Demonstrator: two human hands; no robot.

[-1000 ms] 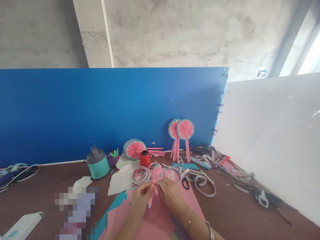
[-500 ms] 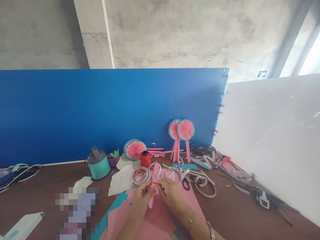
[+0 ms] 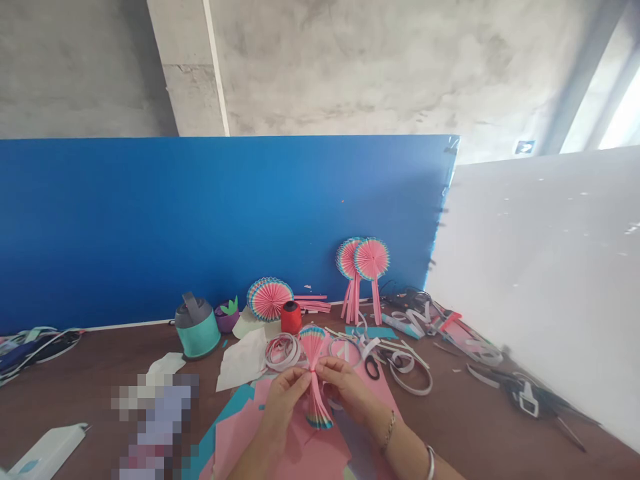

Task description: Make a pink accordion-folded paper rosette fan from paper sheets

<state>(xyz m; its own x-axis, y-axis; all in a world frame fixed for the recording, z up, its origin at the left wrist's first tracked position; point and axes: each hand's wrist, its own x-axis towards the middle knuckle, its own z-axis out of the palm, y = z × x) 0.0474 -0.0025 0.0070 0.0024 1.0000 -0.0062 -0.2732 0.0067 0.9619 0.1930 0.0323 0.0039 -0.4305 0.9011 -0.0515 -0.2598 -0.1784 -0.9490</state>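
A pleated pink paper fan [image 3: 315, 393] with striped blue and yellow ends is pinched at its tied middle, both ends spread like a bow. My left hand [image 3: 286, 399] grips it from the left side, thumb and fingers closed. From the right, my right hand [image 3: 347, 387] closes on the same middle. Pink paper sheets [image 3: 245, 437] lie under both hands. Just behind the fan stands a red thread spool [image 3: 291, 318], with rolls of white tape [image 3: 281, 351] beside it. Black-handled scissors [image 3: 372, 367] lie to the right of my right hand.
Finished round paper fans [image 3: 372, 259] lean on the blue partition [image 3: 225, 227]; more round fans [image 3: 269, 299] rest left of them. A teal container [image 3: 197, 328] and a purple pot [image 3: 227, 319] stand at the back left. Loose strips [image 3: 411, 387] and a black strap with buckle [image 3: 528, 400] lie right.
The narrow folded pink strip has opened out at both ends into a bow shape. My right hand has shifted slightly and now grips the fan's middle.
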